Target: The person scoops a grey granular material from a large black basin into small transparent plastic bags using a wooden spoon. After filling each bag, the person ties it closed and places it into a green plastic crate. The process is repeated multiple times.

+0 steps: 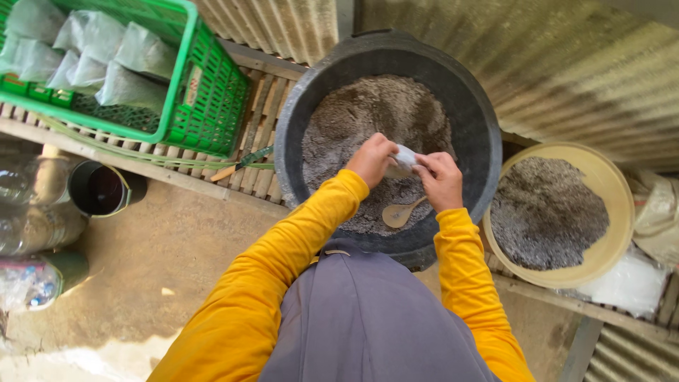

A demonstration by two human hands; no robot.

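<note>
Both my hands hold a small clear plastic bag [403, 160] over a big black tub [472, 113] filled with grey-brown soil mix [368, 113]. My left hand [373, 158] grips the bag's left side, and my right hand [438, 178] pinches its right side. A wooden spoon [400, 213] lies on the soil just below my hands, near the tub's front wall. My sleeves are yellow, and a grey apron covers my front.
A green plastic crate [205, 99] with several filled clear bags [106, 56] stands at the upper left on a slatted wooden bench [258, 120]. A yellow basin [619, 191] of dark soil sits to the right. A dark pipe end [102, 189] and plastic bottles [32, 212] lie left.
</note>
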